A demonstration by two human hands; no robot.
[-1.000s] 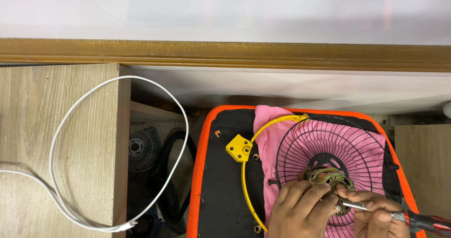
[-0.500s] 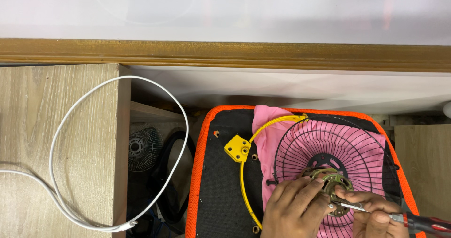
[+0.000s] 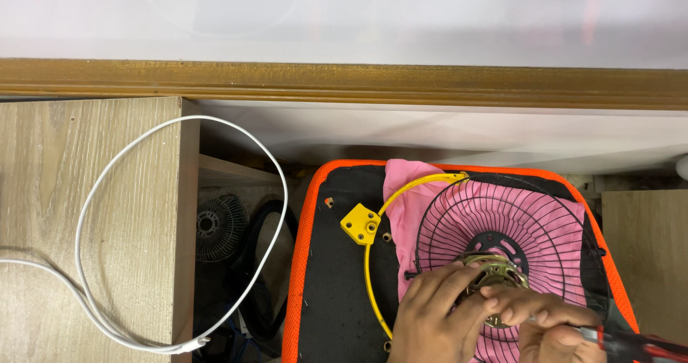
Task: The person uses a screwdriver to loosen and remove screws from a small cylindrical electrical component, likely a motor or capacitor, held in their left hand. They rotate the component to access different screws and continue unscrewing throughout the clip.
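A black wire fan guard (image 3: 509, 220) lies on a pink cloth (image 3: 403, 191) on a black mat with an orange edge (image 3: 304, 241). At the guard's centre sits a brass-coloured motor (image 3: 493, 268). My left hand (image 3: 437, 316) rests its fingers on the motor's left side. My right hand (image 3: 552, 327) grips a screwdriver with a red and black handle (image 3: 631, 341), its tip at the motor. A yellow ring with a square yellow bracket (image 3: 360, 223) curves around the guard's left side.
A white cable (image 3: 107, 184) loops over the wooden surface (image 3: 43, 184) at left. In the gap below lie a small dark fan guard (image 3: 218, 225) and black cables (image 3: 265, 263). A wooden rail (image 3: 344, 83) runs across the back. Another wooden surface (image 3: 648, 248) is at right.
My left hand's fingers have shifted up onto the motor, and both hands sit slightly lower in view. The screwdriver stays at the motor.
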